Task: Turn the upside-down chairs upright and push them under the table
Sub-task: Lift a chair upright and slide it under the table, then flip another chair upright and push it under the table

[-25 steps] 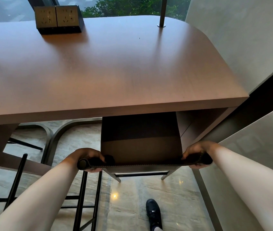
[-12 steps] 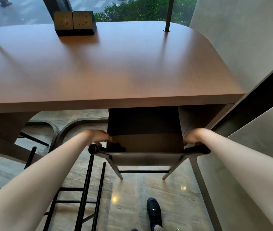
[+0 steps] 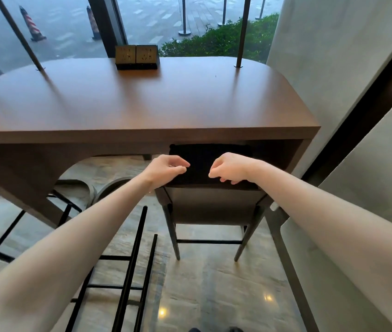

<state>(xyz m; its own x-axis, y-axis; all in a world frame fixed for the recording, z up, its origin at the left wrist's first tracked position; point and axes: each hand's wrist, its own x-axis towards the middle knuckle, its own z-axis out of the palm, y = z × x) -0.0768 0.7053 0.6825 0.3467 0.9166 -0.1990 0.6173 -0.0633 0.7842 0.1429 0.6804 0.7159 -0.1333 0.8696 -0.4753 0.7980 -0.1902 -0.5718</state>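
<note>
A dark chair [image 3: 214, 207] stands upright with its seat tucked under the brown wooden table [image 3: 142, 104] near the right end. Only its backrest and rear legs show. My left hand [image 3: 166, 167] and my right hand [image 3: 232, 167] hover side by side just above the top of the backrest. Their fingers are loosely curled and hold nothing. Neither hand touches the chair.
A black metal bar frame [image 3: 132, 255] stands on the stone floor to the left of the chair. A socket box [image 3: 136, 56] sits at the table's far edge, with thin dark poles [image 3: 241, 32] rising from the top. A grey wall panel [image 3: 333, 56] closes off the right side.
Both hands let go of the backrest ends and came together above its middle. The chair slid further under the table, and the view lifted.
</note>
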